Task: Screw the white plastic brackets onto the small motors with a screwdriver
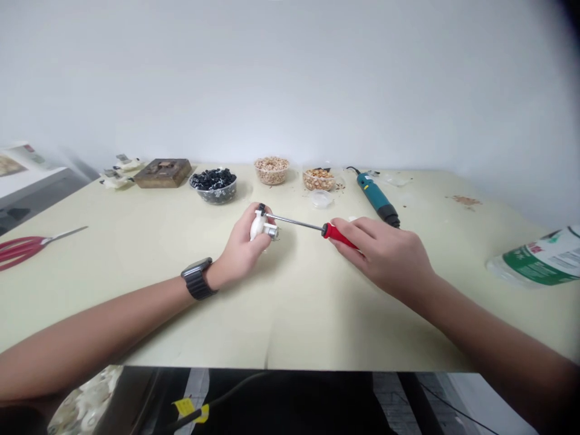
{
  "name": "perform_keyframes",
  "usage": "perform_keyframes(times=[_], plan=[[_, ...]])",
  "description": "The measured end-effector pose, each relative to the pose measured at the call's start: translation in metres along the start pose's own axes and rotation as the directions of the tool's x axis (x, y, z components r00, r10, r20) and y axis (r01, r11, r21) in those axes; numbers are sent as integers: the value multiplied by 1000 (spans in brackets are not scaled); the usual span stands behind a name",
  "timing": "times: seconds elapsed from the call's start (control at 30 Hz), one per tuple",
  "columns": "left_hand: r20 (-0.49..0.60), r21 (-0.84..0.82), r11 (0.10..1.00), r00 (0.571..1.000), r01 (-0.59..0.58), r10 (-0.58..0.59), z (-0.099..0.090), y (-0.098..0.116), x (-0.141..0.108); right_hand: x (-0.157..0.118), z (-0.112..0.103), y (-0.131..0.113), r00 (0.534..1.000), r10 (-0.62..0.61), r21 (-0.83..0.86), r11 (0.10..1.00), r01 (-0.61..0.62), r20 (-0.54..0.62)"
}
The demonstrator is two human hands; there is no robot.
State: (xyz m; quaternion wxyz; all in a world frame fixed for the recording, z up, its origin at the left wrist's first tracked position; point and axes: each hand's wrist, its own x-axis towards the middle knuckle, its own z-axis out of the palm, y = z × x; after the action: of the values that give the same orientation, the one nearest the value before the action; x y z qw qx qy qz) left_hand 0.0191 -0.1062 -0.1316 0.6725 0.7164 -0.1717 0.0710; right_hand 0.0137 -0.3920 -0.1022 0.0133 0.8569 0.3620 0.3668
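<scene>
My left hand (244,243) is closed around a small white plastic part (257,226) with a black piece (261,208) on top and a metal end at its right. My right hand (385,248) grips the red handle of a screwdriver (339,234). Its shaft runs leftward, and the tip meets the white part close to the black piece. Whether it sits in a screw is too small to tell. Both hands are above the middle of the pale table (299,326). Fingers hide much of the white part.
Behind stand tubs of black pieces (212,179), screws (272,164) and brass-coloured bits (319,177), plus a lid (321,199). A teal power tool (375,194) lies right of them. Red scissors (27,249), a brown block (164,174) and white parts (116,179) are left; a bottle (539,260) lies right.
</scene>
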Motion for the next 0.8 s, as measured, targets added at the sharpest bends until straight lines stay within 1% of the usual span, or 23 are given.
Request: perform_keyframes(times=[0.03,0.07,0.13,0.2,0.27,0.37,0.5,0.6,0.8], plan=[[-13,-4,1000,1000,16,-16,1,-1,0,-1,0,-1,1000,-24,-49,999,24,-1],[-23,-8,1000,999,25,-25,1,-2,0,-2,0,-2,999,-42,-56,998,42,5],[-35,-13,1000,999,20,-20,2,-3,0,-3,2,-3,998,-58,2,998,58,15],[-30,3,1000,1000,4,-4,2,-4,-2,-4,5,-2,998,-49,90,995,47,25],[-14,30,1000,1000,-9,9,2,-5,-3,-5,7,1,998,-28,178,984,17,58],[0,62,998,1000,-30,30,2,-6,-6,-6,9,5,989,15,310,949,-61,150],[1,113,990,997,-79,80,1,-8,-7,-4,6,7,964,49,421,893,-160,261],[15,149,983,994,-111,110,0,-9,-6,0,2,8,935,71,499,830,-249,347],[33,181,976,993,-119,114,-2,-14,-7,7,-3,12,828,91,594,653,-469,553]])
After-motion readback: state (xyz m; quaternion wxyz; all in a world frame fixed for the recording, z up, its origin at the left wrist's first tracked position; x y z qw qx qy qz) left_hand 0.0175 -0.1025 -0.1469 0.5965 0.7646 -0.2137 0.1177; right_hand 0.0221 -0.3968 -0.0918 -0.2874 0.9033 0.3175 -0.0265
